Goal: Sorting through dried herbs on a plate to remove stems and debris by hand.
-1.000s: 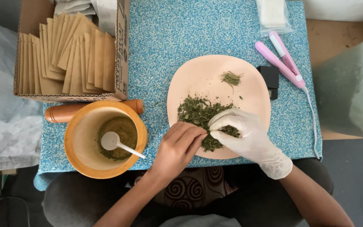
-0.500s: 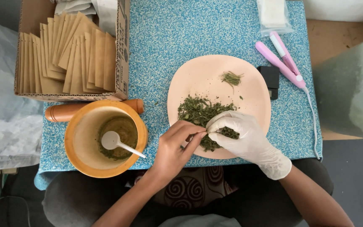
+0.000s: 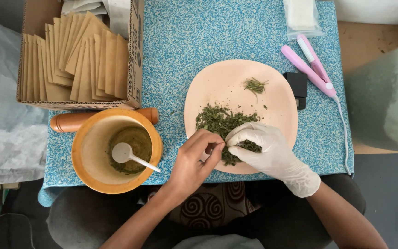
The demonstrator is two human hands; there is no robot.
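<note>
A pale pink plate (image 3: 226, 83) lies on the blue speckled table and carries a heap of dried green herb (image 3: 219, 120) plus a small separate bundle of stems (image 3: 254, 85). My left hand (image 3: 193, 161), bare, pinches a bit of the herb at the plate's near edge. My right hand (image 3: 268, 147), in a white glove, meets it fingertip to fingertip over the heap, pinching the same herb. What lies between the fingertips is too small to make out.
An orange bowl (image 3: 86, 173) with ground green powder and a white spoon (image 3: 127, 154) stands left of the plate, a wooden pestle (image 3: 72, 122) behind it. A cardboard box of brown paper envelopes (image 3: 77, 55) is at back left. A pink hair-straightener-like tool (image 3: 312, 69), a black device (image 3: 296, 87) and a clear bag (image 3: 300, 16) lie right.
My left hand's fingers have drawn together into a pinch against the gloved fingertips. Both hands stayed at the plate's near edge.
</note>
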